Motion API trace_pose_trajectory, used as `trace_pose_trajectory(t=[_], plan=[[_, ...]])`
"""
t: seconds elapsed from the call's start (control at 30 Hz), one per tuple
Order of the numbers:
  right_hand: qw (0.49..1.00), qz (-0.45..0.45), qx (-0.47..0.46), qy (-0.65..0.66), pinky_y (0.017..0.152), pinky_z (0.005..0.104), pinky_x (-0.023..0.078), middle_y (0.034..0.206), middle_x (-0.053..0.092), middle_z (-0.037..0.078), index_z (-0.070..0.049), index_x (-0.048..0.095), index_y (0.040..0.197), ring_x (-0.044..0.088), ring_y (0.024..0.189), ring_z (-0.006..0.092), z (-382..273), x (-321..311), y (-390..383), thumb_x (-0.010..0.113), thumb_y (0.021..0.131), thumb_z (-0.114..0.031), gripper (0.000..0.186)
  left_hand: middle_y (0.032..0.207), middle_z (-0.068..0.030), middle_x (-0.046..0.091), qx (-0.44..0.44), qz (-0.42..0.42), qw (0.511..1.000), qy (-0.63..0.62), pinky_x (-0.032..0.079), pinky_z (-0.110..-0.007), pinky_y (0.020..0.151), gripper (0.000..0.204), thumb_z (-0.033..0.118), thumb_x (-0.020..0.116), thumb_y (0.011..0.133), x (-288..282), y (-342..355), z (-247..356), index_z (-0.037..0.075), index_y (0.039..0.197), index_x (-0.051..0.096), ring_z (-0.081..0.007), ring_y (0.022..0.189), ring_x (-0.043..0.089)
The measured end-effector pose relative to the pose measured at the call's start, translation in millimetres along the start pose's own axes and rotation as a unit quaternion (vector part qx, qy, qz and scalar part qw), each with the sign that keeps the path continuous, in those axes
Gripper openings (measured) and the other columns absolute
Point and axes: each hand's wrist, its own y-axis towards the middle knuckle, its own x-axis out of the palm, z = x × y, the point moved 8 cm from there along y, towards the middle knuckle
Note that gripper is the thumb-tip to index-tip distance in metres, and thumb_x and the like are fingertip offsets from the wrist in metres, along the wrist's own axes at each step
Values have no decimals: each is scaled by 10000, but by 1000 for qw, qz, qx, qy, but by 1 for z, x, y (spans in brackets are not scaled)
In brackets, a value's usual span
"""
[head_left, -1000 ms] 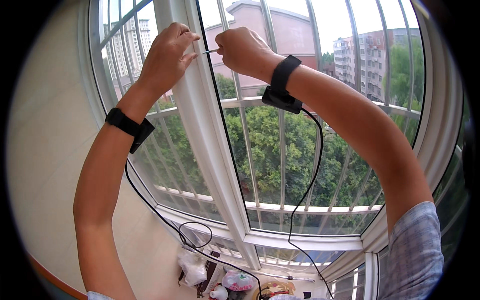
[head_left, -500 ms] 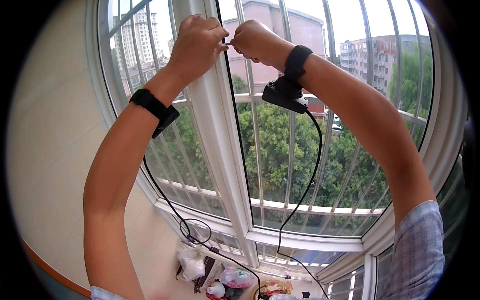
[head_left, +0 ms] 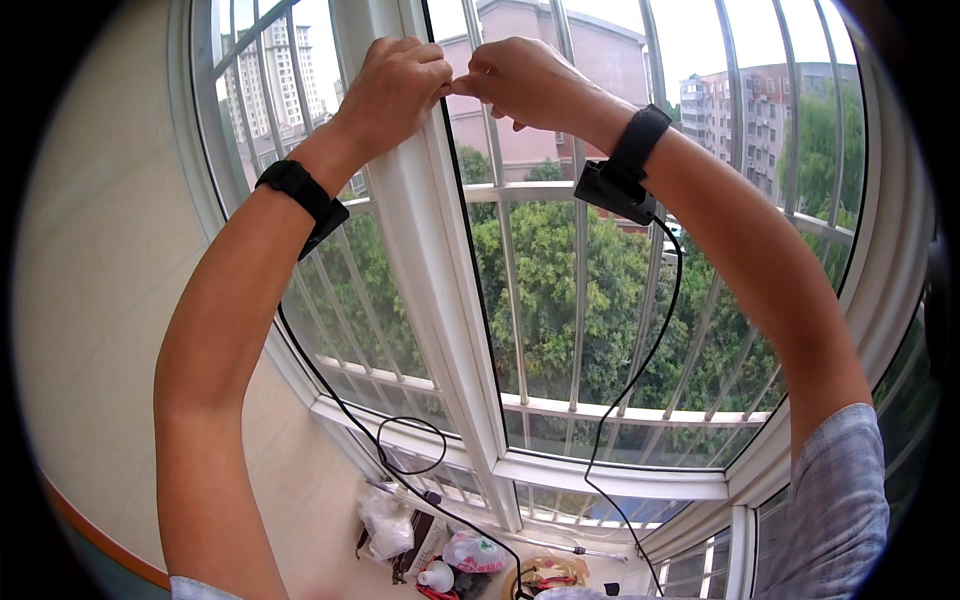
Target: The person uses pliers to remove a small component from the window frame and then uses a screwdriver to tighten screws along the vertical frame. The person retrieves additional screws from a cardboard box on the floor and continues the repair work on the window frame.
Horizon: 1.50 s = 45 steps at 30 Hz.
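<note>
My left hand (head_left: pixel 398 90), its fingers bent and closed, is up on the white window post (head_left: pixel 405 240) near the top of the view, gripping something small that I cannot make out. My right hand (head_left: pixel 515 82) is just to its right, fingers curled, one fingertip meeting the left hand's fingers at the edge of the glass. What lies between the fingertips is hidden. A black strap with a small box (head_left: pixel 612 190) is on my right wrist, another (head_left: pixel 300 190) on my left, each trailing a black cable.
Barred window panes (head_left: pixel 590 300) show trees and buildings outside. A tiled wall (head_left: pixel 100 250) is at the left. Below, plastic bags (head_left: pixel 385 525), a white bottle (head_left: pixel 436 576), a yellow ring-shaped item (head_left: pixel 545 572) and other clutter lie beside the lower window frame.
My left hand has moved right and closed its fingers. My right hand has shifted up and right; the thin metal rod it held earlier is hidden now, and the hands are closer together.
</note>
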Motion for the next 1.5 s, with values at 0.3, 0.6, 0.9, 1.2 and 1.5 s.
trace_pose_trajectory(t=[0.3, 0.6, 0.9, 1.2, 1.5], plan=[[980, 42, -123, -153, 756, 457, 553, 820, 703, 180, -17, 714, 908, 688, 789, 363, -4, 5, -10, 691, 931, -247, 233, 932, -54, 635, 16, 1, 1000, -7, 437, -436, 953, 84, 81, 737, 866, -3, -2, 3, 49, 910, 672, -259, 977, 608], [995, 64, 63, 40, 496, 360, 507, 691, 658, 105, 8, 676, 872, 671, 591, 202, 12, 12, -2, 634, 1003, -219, 265, 894, -40, 647, 20, 6, 1000, -9, 446, -447, 924, 51, 104, 725, 887, -4, -2, 2, 63, 908, 702, -258, 964, 640], [981, -47, 157, 99, 468, 323, 529, 756, 679, 102, 19, 671, 944, 639, 545, 155, 19, 2, 0, 677, 977, -235, 256, 904, -43, 632, -6, -12, 1000, 9, 430, -453, 971, 98, 98, 747, 870, 6, -4, 1, 53, 925, 680, -254, 971, 626], [971, 52, -159, -170, 737, 523, 514, 813, 656, 233, -5, 654, 886, 657, 812, 445, -4, -4, -2, 696, 892, -180, 180, 855, -47, 635, 33, 21, 999, 14, 462, -444, 897, 66, 76, 736, 857, -1, -1, 7, 59, 887, 680, -268, 911, 655], [975, -16, -27, -218, 713, 373, 576, 798, 699, 135, -49, 724, 954, 723, 789, 303, 2, 13, 3, 656, 955, -194, 160, 863, -92, 622, 26, -18, 999, 7, 471, -458, 924, 91, 70, 730, 868, 2, -2, 1, 8, 931, 709, -313, 909, 625]])
